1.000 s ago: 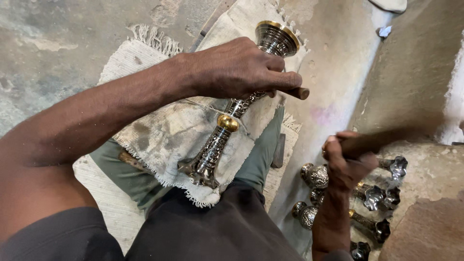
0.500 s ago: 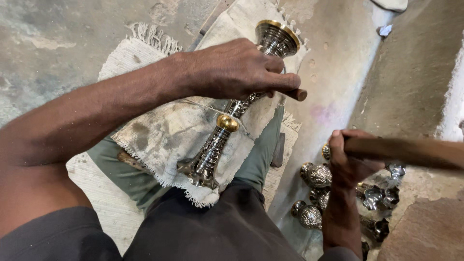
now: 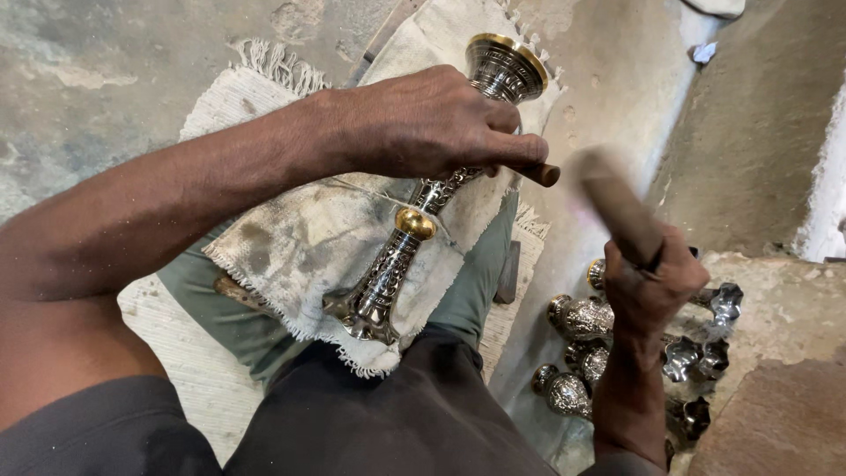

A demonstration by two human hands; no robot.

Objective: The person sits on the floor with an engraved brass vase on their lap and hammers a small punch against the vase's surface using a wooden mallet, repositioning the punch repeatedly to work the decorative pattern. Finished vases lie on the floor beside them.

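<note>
While pressing down on the stem, left hand clenched over an engraved metal stand and a thin wooden-handled tool, tool's end poking out past the fingers to the right. Stand laid slantwise across a stained, fringed cloth spread over the lap, flared base near the body, gold-rimmed cup pointing away, a gold knob at mid-stem. Under the cloth, green trousers and a dark shirt.

Right hand gripped tight round a wooden mallet handle, lifted and blurred with motion, well to the right of the stand and apart from it; mallet's head not clearly made out.

Below and behind that hand, a heap of similar silver pieces on the floor, some with scalloped rims, packed close and touching one another. Beneath the legs, a pale woven mat with a fringe at the far edge. At right, a rough stone block just beside the heap.
</note>
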